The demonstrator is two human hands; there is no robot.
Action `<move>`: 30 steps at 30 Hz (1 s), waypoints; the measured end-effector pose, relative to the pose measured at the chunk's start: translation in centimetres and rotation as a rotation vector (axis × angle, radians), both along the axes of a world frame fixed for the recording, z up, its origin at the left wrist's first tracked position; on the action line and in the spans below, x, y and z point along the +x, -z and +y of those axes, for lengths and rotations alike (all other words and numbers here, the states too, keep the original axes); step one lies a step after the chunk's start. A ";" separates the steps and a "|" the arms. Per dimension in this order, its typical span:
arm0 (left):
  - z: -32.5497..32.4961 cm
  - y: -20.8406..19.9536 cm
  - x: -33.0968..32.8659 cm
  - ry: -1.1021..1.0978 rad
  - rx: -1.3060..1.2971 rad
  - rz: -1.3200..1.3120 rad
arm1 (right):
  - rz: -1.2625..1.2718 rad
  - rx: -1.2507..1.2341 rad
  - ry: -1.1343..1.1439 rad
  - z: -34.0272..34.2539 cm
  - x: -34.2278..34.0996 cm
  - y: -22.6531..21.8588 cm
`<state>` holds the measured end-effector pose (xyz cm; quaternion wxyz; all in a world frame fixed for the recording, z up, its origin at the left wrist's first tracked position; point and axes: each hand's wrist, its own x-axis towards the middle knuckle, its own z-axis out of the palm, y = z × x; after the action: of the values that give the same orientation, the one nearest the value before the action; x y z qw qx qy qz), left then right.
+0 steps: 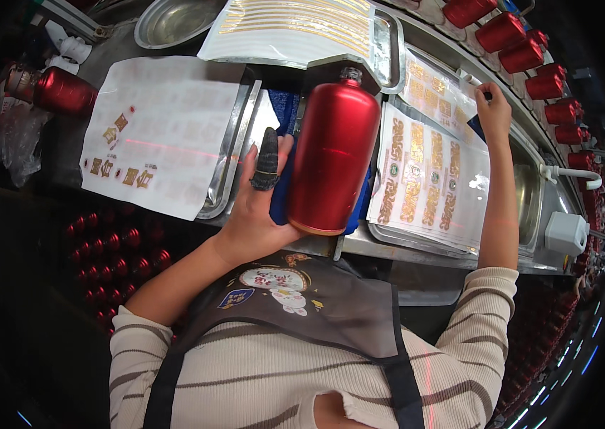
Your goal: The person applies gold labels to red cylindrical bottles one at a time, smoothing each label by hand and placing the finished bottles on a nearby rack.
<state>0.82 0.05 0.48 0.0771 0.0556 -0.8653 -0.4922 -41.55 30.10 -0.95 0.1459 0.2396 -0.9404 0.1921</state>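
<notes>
A glossy red bottle (pixel 334 154) with a bare metallic threaded neck lies tilted over blue cloth (pixel 281 196) in front of me. My left hand (pixel 263 204) is against its left side and base and holds it; some of its fingers are hidden by the bottle. One finger wears a black finger cot (pixel 267 161). To the right, my right hand (pixel 494 114) is raised at the edge of the gold sticker sheets (pixel 417 175), fingers pinched together. Something dark shows at its fingertips, too small to name. The sheets carry rows of gold lettering stickers.
On the left lies a mostly used white sticker sheet (pixel 166 136) over a metal tray (pixel 227 168). Beyond are a gold-striped sheet (pixel 295 28) and a metal basin (pixel 173 21). Red bottles (pixel 499 32) line the right side, near a white tap (pixel 581 175). Another red bottle (pixel 66 91) lies far left.
</notes>
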 end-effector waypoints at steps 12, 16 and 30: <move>0.0 0.4 -0.4 -0.008 -0.342 0.231 | -0.433 -0.258 -0.455 -5.9 17.4 -14.7; 0.1 0.8 -0.3 -0.023 -0.268 0.314 | -0.653 -0.265 -0.728 -9.4 22.0 -17.2; -1.0 -1.6 -3.3 -0.117 0.688 0.037 | -0.306 0.151 -0.989 -19.0 22.1 -14.1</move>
<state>-2.49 -0.91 2.05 0.0977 0.1191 -0.6425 -0.7507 -19.50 11.06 13.11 -0.1190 0.6341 -0.7367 0.2026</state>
